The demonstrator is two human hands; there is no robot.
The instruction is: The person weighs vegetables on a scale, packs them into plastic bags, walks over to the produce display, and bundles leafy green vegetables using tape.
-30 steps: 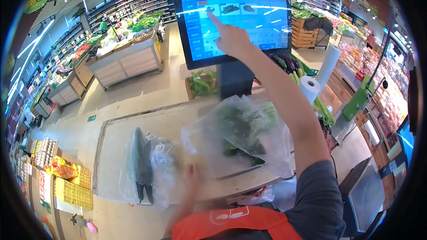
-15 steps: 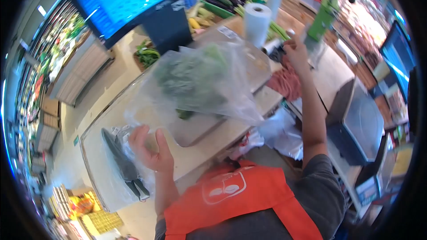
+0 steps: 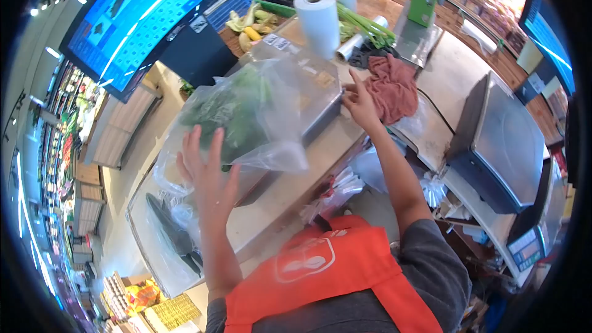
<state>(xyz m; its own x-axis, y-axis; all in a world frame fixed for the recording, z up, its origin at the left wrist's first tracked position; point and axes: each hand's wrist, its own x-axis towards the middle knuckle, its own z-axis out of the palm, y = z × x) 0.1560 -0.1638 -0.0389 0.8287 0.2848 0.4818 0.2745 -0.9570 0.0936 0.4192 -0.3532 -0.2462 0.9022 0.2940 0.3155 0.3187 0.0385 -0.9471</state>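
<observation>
Holds the left hand (image 3: 208, 166), splayed wide and empty, against or just above (cannot tell which) the plastic bag of leafy greens (image 3: 243, 111) on the scale platform (image 3: 322, 80), and the right hand (image 3: 362, 103), loosely unfurled, empty, beside the brownish-red cloth (image 3: 394, 89).

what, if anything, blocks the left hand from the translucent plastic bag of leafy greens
Nothing visible does: the bare, spread left hand overlaps the lower-left part of the translucent plastic bag of leafy greens in this view; whether it touches is unclear.

A pale counter (image 3: 265, 225) bears a bag (image 3: 169, 234) (clear plastic), a metal platform (image 3: 320, 95).
</observation>
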